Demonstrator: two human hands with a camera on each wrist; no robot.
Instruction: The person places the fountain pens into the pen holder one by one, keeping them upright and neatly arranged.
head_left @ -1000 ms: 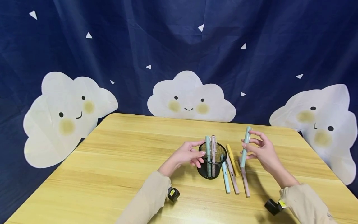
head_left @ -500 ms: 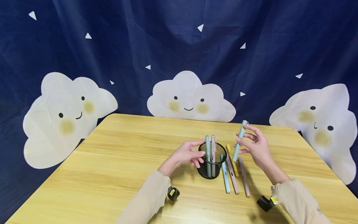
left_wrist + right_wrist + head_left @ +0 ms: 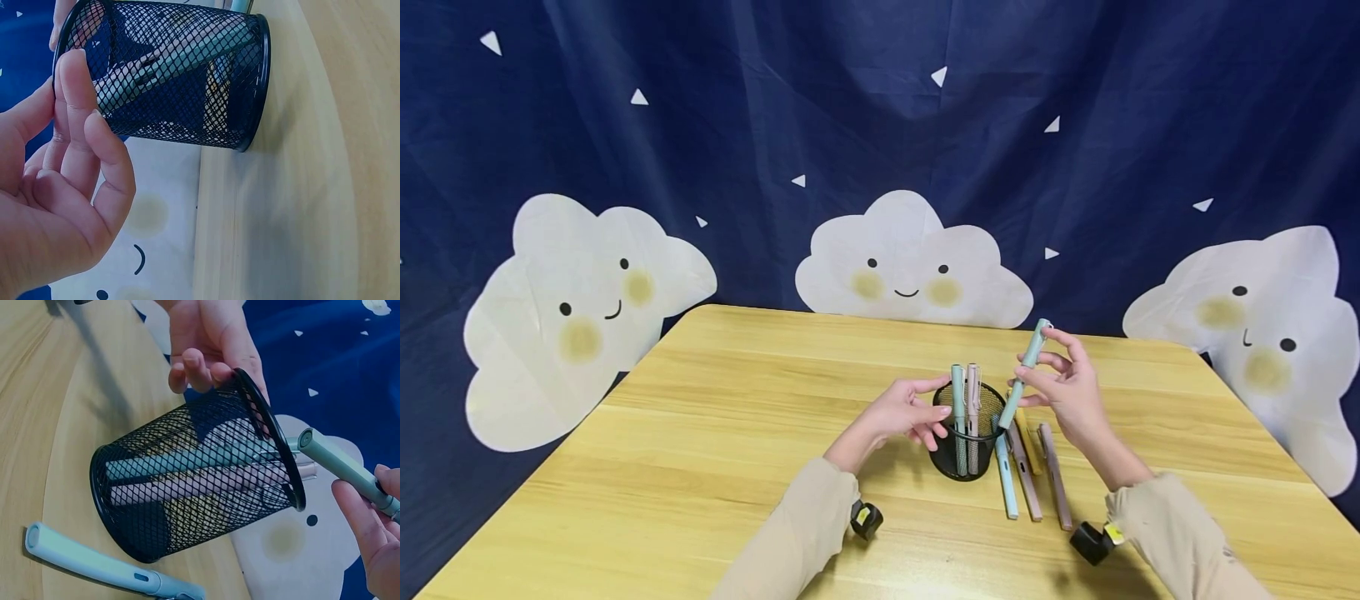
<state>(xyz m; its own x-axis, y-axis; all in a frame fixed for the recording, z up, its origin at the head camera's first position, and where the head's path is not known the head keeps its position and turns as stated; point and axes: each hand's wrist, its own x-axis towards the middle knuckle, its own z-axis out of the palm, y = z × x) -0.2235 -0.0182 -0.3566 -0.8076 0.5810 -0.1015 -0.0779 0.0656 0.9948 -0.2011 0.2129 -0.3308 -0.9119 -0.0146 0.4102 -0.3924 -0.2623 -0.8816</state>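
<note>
A black mesh pen holder (image 3: 967, 462) stands upright on the table with a green pen (image 3: 958, 398) and a pink pen (image 3: 973, 400) inside. My left hand (image 3: 901, 411) grips its rim from the left side, thumb and fingers at the top edge in the left wrist view. My right hand (image 3: 1067, 393) pinches a pale green pen (image 3: 1024, 377), tilted, its lower end right at the holder's right rim. In the right wrist view that pen's end (image 3: 312, 445) hangs just beyond the mouth of the holder.
Right of the holder lie a light blue pen (image 3: 1006, 479), a pinkish-mauve pen (image 3: 1025, 479), a yellow pen (image 3: 1030, 443) partly covered, and another mauve pen (image 3: 1055, 477). The wooden table (image 3: 722, 417) ends at a dark blue curtain (image 3: 880, 108) with white clouds.
My right hand has carried the pale green pen left and slightly up, from above the mauve pen to the holder's rim, tilting it more. The left hand and holder have stayed put.
</note>
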